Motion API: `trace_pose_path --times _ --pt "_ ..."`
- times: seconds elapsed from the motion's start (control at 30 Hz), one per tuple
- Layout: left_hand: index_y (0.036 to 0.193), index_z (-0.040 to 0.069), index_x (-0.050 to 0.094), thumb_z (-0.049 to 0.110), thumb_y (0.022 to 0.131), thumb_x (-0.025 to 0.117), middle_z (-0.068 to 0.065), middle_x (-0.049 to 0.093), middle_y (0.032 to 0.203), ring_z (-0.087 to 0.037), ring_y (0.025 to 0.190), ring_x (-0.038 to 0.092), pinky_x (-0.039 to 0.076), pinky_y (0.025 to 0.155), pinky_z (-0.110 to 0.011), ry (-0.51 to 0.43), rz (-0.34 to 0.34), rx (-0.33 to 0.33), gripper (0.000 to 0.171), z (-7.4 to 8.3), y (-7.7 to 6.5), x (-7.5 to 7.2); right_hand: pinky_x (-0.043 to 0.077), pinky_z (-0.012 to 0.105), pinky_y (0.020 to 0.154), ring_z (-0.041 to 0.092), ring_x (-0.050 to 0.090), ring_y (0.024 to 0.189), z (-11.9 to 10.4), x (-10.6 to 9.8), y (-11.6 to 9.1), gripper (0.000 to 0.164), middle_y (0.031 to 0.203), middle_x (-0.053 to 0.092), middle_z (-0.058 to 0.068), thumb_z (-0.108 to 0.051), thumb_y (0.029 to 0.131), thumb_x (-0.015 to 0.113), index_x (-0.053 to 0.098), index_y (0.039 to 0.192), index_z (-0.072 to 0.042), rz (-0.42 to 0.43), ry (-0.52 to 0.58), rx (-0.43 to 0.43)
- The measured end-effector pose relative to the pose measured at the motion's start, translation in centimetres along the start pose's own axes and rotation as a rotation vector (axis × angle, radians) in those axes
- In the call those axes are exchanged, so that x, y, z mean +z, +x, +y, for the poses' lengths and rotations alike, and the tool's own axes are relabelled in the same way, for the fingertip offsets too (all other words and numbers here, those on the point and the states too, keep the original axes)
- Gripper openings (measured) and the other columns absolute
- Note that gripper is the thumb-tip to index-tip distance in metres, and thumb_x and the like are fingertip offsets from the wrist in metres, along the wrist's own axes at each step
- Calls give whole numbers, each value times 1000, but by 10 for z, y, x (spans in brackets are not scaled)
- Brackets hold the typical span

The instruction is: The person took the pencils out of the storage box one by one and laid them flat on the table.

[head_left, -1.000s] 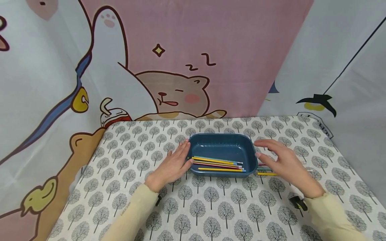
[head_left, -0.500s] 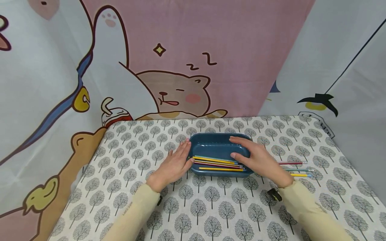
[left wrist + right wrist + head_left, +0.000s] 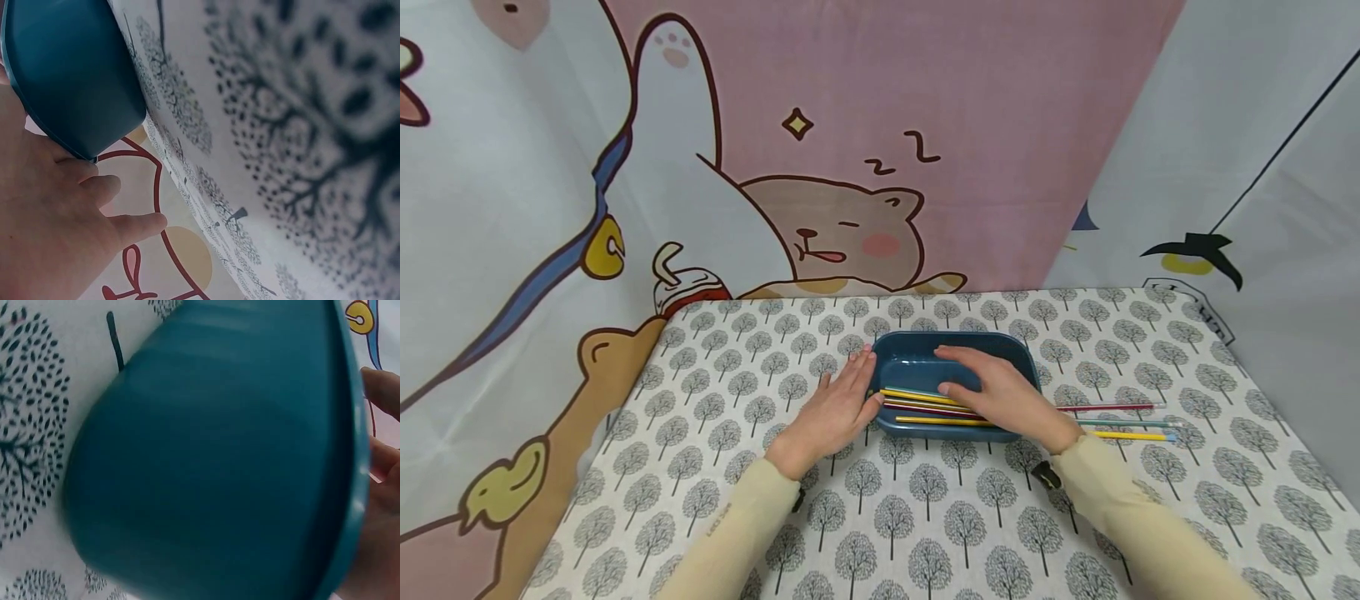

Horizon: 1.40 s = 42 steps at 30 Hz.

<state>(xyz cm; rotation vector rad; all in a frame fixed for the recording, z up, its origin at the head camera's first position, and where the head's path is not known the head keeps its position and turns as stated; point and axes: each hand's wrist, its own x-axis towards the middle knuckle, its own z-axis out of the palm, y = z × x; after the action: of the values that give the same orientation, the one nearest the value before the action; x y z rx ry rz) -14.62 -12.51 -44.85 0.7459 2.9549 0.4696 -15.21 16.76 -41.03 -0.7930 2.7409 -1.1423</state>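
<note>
A dark blue rectangular basin [image 3: 910, 347] sits on the table with several pencils in it, among them a yellow pencil [image 3: 936, 421] along the near side. At its left end my left hand [image 3: 827, 421] rests with straight fingers against the rim; the left wrist view has these fingers [image 3: 140, 226] beside the basin wall [image 3: 75, 75]. My right hand [image 3: 1003, 396] reaches in over the right end, thumb and fingers apart with nothing between them, covering the pencils' right ends. In the right wrist view the basin's outer wall [image 3: 206, 450] hides much of that hand.
Right of the basin lie a red pencil [image 3: 1108, 407], a green pencil [image 3: 1138, 423] and a yellow pencil [image 3: 1131, 435], partly behind the right forearm. A tree-print cloth [image 3: 925, 517] covers the table, and a cartoon curtain [image 3: 1000, 150] hangs along its back edge.
My right hand has moved left from outside the basin's right end to over its inside, uncovering more of the pencils on the table. The left hand has stayed in place.
</note>
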Motion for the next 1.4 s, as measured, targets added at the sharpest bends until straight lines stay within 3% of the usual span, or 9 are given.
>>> trace_pose_path --times 0.37,1.17,1.4 --pt "167 8 10 44 113 32 -5 4 174 -29 158 17 25 121 -63 2 -12 -9 69 2 -2 -2 47 57 107 33 54 136 6 13 14 58 150 56 11 -38 100 70 56 149 -9 -42 -40 -15" --pt "167 6 12 41 113 35 -9 9 174 -31 157 19 25 120 -65 -19 9 6 68 2 -1 -3 48 51 108 31 60 129 15 29 30 48 139 65 11 -24 98 74 63 141 -4 -182 -125 27" --pt "166 6 13 41 113 35 -10 10 174 -31 157 20 25 120 -65 -14 14 13 68 1 -1 -3 54 46 99 26 67 117 18 33 33 40 131 69 8 -19 97 74 68 135 -6 -212 -139 30"
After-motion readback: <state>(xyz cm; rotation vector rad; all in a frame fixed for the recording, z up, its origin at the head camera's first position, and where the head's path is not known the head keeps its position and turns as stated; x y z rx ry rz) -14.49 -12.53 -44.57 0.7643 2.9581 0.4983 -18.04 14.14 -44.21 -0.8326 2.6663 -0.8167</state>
